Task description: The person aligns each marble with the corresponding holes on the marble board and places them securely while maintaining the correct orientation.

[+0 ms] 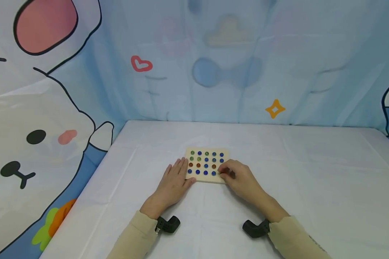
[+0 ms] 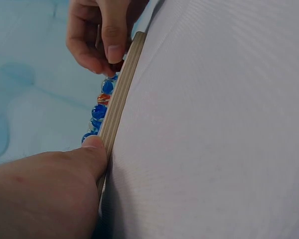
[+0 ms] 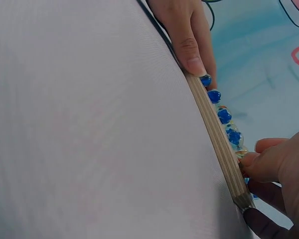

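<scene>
A pale wooden board (image 1: 202, 177) lies on the table, set with rows of glass marbles (image 1: 206, 166) in blue, green and orange-brown. My left hand (image 1: 173, 183) lies along the board's left edge, fingers straight, with the thumb pressed at the front left corner. At the front right corner my right hand (image 1: 240, 178) has curled fingers, thumb and forefinger pinching a reddish marble (image 2: 118, 65) down at the board's surface. That marble is mostly covered by the fingertips, and the right hand hides the corner in the head view. Blue marbles (image 3: 224, 116) line the front row.
A white cloth (image 1: 311, 180) covers the table. Behind it hangs a blue printed curtain (image 1: 168, 97), and a cartoon animal print (image 1: 35, 108) fills the left side. Black wrist cameras (image 1: 168, 224) sit at both sleeve cuffs.
</scene>
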Tool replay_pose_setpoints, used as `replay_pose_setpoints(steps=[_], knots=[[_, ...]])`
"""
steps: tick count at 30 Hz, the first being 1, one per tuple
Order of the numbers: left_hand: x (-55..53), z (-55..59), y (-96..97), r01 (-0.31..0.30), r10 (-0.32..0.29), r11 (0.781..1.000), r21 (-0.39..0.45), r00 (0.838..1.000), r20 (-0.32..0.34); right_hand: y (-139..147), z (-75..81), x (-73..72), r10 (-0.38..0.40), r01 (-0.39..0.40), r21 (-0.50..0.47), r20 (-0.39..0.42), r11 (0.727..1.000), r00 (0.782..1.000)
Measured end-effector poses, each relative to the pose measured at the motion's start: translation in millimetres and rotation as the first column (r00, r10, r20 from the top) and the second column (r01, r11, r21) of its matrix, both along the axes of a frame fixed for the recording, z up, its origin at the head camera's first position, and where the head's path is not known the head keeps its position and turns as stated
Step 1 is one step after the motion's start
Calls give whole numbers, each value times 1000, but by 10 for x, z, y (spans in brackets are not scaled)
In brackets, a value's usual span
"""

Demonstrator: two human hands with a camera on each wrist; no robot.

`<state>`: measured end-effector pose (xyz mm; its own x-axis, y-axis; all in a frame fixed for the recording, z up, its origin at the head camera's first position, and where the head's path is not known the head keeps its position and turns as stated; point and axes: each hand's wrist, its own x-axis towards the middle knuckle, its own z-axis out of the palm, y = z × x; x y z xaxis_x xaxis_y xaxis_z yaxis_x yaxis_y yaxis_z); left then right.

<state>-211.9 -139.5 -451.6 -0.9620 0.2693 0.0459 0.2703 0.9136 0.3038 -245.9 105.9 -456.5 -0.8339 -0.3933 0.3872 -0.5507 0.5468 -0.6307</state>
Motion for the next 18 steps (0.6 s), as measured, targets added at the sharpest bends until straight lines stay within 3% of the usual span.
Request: replay_pose_setpoints(steps=[12, 18], knots=[[-1, -39, 56, 10, -10, 1000, 7, 1000, 12, 97, -4, 46, -6, 5, 9, 9, 1000, 1000], [-17, -52, 80, 14, -16, 998, 56, 1000, 22, 229, 28, 47, -56, 55, -11, -69, 998, 996]])
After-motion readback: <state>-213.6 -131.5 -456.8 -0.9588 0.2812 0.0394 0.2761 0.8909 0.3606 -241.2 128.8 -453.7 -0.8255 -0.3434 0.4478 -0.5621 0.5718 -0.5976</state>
